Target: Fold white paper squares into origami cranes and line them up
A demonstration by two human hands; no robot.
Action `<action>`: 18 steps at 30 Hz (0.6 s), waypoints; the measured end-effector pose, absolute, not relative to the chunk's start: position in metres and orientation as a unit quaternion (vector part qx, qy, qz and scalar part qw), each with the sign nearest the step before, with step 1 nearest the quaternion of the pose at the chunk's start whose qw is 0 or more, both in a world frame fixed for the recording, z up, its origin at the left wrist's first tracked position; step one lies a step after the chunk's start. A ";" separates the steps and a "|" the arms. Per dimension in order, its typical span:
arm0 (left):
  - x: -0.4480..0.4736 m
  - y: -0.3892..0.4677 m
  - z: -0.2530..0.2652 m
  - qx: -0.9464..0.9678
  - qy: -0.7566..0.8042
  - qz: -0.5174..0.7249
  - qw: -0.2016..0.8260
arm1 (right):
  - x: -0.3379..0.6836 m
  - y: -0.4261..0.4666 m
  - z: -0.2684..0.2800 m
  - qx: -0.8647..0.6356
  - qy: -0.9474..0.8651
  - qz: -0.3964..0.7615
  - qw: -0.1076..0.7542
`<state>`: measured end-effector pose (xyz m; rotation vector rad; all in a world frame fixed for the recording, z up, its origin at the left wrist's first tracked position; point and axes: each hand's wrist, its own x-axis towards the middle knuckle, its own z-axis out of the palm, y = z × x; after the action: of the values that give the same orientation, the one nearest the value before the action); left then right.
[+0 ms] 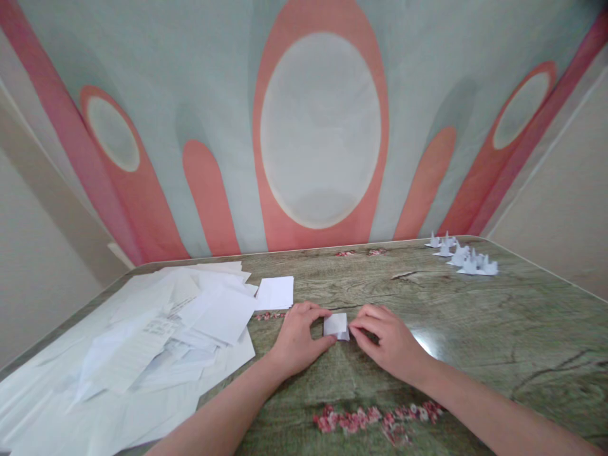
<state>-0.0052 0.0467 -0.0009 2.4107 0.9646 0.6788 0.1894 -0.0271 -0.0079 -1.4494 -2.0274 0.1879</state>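
Observation:
A small folded square of white paper lies on the table between my two hands. My left hand has its thumb and index finger on the left side of the paper, curved around that edge. At the paper's right edge, my right hand pinches with thumb and fingertips, touching the lower right corner, where a folded layer shows. The other fingers of the right hand are curled in.
On the left spreads a large heap of loose white papers. A small stack of square sheets lies beside it. Several folded white paper figures stand at the back right. The wood-patterned table meets a painted wall.

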 end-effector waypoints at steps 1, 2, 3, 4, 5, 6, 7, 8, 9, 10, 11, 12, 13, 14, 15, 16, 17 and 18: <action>-0.005 0.047 -0.001 0.875 0.351 0.242 0.229 | 0.194 -0.024 -0.011 -0.564 -0.747 0.092 0.340; -0.005 0.047 0.000 0.876 0.351 0.238 0.231 | 0.199 -0.020 -0.014 -0.577 -0.725 0.110 0.359; -0.006 0.047 0.000 0.876 0.351 0.235 0.232 | 0.202 -0.015 -0.016 -0.583 -0.713 0.131 0.368; -0.006 0.047 0.001 0.877 0.350 0.232 0.234 | 0.205 -0.012 -0.018 -0.580 -0.708 0.151 0.372; -0.006 0.048 0.001 0.877 0.349 0.230 0.237 | 0.207 -0.008 -0.018 -0.574 -0.711 0.169 0.371; -0.006 0.048 0.002 0.878 0.346 0.226 0.240 | 0.207 -0.006 -0.019 -0.569 -0.713 0.184 0.367; -0.006 0.048 0.002 0.879 0.344 0.223 0.242 | 0.207 -0.004 -0.018 -0.565 -0.716 0.194 0.361; -0.006 0.048 0.003 0.881 0.341 0.221 0.243 | 0.207 -0.002 -0.018 -0.563 -0.718 0.202 0.355; -0.006 0.048 0.003 0.882 0.340 0.218 0.244 | 0.206 -0.002 -0.017 -0.563 -0.719 0.206 0.351; -0.006 0.048 0.003 0.883 0.339 0.217 0.244 | 0.205 -0.002 -0.016 -0.563 -0.719 0.210 0.348; -0.006 0.048 0.003 0.883 0.338 0.216 0.243 | 0.205 -0.002 -0.016 -0.563 -0.720 0.212 0.346; -0.006 0.049 0.003 0.884 0.338 0.216 0.242 | 0.205 -0.002 -0.016 -0.561 -0.722 0.215 0.344; -0.006 0.049 0.003 0.884 0.337 0.216 0.241 | 0.205 -0.002 -0.016 -0.558 -0.723 0.218 0.343; -0.006 0.049 0.002 0.884 0.337 0.216 0.240 | 0.205 -0.002 -0.017 -0.556 -0.725 0.221 0.342; -0.006 0.049 0.002 0.884 0.337 0.217 0.239 | 0.205 -0.002 -0.017 -0.554 -0.726 0.224 0.341; -0.006 0.049 0.001 0.884 0.337 0.219 0.238 | 0.205 -0.002 -0.018 -0.552 -0.727 0.228 0.340; -0.006 0.049 0.000 0.884 0.338 0.221 0.237 | 0.206 -0.002 -0.018 -0.551 -0.727 0.231 0.340; -0.005 0.048 0.000 0.883 0.339 0.224 0.236 | 0.206 -0.002 -0.018 -0.550 -0.726 0.233 0.340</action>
<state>-0.0054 0.0484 -0.0001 2.4219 0.9306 0.6135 0.2059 -0.0022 -0.0185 -1.4323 -1.8902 0.6054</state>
